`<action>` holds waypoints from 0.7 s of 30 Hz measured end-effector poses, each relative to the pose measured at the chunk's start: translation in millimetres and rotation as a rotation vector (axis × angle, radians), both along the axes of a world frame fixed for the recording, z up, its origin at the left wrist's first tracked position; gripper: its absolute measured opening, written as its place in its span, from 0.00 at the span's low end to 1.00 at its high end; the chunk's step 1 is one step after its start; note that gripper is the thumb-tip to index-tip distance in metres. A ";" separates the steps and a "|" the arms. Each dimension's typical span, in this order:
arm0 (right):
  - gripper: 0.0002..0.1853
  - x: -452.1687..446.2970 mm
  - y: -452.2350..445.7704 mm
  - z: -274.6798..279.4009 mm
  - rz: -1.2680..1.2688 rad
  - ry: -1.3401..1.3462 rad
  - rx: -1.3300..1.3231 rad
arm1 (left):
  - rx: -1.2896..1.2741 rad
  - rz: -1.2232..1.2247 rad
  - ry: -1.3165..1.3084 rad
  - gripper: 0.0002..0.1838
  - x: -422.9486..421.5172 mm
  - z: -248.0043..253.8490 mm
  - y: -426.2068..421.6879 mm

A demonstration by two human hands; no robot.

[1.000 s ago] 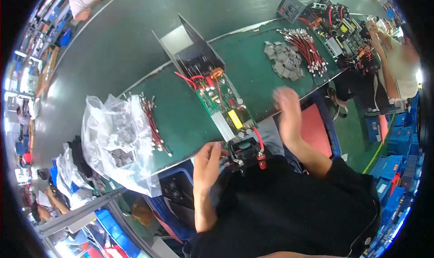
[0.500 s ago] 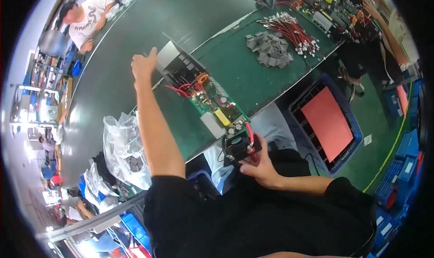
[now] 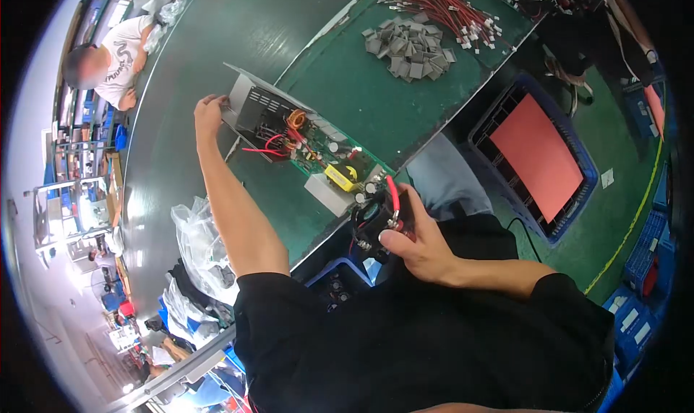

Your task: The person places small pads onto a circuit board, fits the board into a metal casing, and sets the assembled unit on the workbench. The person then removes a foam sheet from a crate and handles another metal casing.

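Observation:
A green circuit board (image 3: 318, 149) with a copper coil, capacitors and a yellow transformer (image 3: 340, 176) lies partly inside a grey metal casing (image 3: 253, 109) with vent slots. My left hand (image 3: 210, 113) is at the casing's far end, fingers closed on its edge. Closed around a black fan panel (image 3: 370, 225) at the board's near end is my right hand (image 3: 426, 250). A thick red wire (image 3: 394, 194) runs from the board to that panel. Loose red wires (image 3: 264, 150) stick out to the left of the board. My right fingers are partly hidden behind the panel.
Grey square pads (image 3: 412, 48) and a bundle of red-black connector wires (image 3: 452, 11) lie on the green bench mat (image 3: 340, 80). Beside the bench stands a blue crate (image 3: 589, 174) holding a pink sheet (image 3: 538, 156). Plastic bags (image 3: 199, 247) are at left. A person (image 3: 116, 58) sits across.
My left hand has gone from thumb raised at the casing's far end to fingers closed on its edge. My right hand keeps hold of the fan panel. The view has shifted.

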State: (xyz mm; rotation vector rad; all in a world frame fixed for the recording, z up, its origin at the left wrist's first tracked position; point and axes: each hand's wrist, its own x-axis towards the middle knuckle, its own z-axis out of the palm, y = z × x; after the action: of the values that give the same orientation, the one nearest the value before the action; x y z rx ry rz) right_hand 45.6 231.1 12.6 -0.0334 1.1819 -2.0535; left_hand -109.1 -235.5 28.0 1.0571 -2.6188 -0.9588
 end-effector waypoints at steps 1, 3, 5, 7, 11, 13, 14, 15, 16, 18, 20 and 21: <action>0.40 -1.8 1.6 3.0 0.021 0.012 0.044 | 0.049 0.020 0.035 0.24 0.6 -0.4 2.1; 0.39 -4.4 3.4 5.2 0.042 0.022 0.091 | 0.046 0.012 0.038 0.24 3.4 0.9 7.4; 0.37 -6.0 2.6 5.9 0.054 0.045 0.086 | 0.038 0.002 0.041 0.25 2.3 -3.0 5.6; 0.36 -6.5 4.0 1.3 0.079 0.043 0.118 | 0.142 0.034 0.173 0.24 -5.4 -21.3 -17.4; 0.46 3.4 1.9 -18.9 0.003 0.126 0.109 | -0.043 -0.053 0.112 0.23 -8.2 -31.8 -35.6; 0.46 5.0 2.9 -22.5 -0.013 0.132 0.094 | -0.057 -0.002 0.130 0.22 -11.0 -30.8 -38.6; 0.45 5.0 4.7 -23.4 -0.020 0.145 0.084 | -0.057 -0.005 0.125 0.22 -11.3 -31.9 -38.3; 0.45 5.2 1.8 -17.6 -0.077 0.109 0.048 | -0.089 0.003 0.122 0.23 -10.2 -31.1 -33.5; 0.45 3.1 2.2 -12.3 -0.083 0.105 0.048 | -0.122 0.007 0.123 0.24 -11.5 -29.1 -28.2; 0.47 -3.6 5.5 -4.5 -0.019 0.064 0.072 | -0.131 -0.022 0.090 0.24 -5.7 -19.8 -17.4; 0.44 -12.1 9.7 -0.9 0.041 0.083 0.116 | -0.142 -0.049 0.052 0.24 -3.4 -14.6 -8.5; 0.42 -16.3 11.3 0.1 0.110 0.109 0.164 | -0.116 -0.047 0.080 0.24 -2.5 -18.9 -11.0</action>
State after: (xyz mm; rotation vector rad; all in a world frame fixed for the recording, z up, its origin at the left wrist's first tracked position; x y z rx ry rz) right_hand 29.3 242.4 12.7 -0.1295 1.3818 -1.8732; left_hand -111.5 -246.5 9.2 0.9154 -2.6090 -0.8291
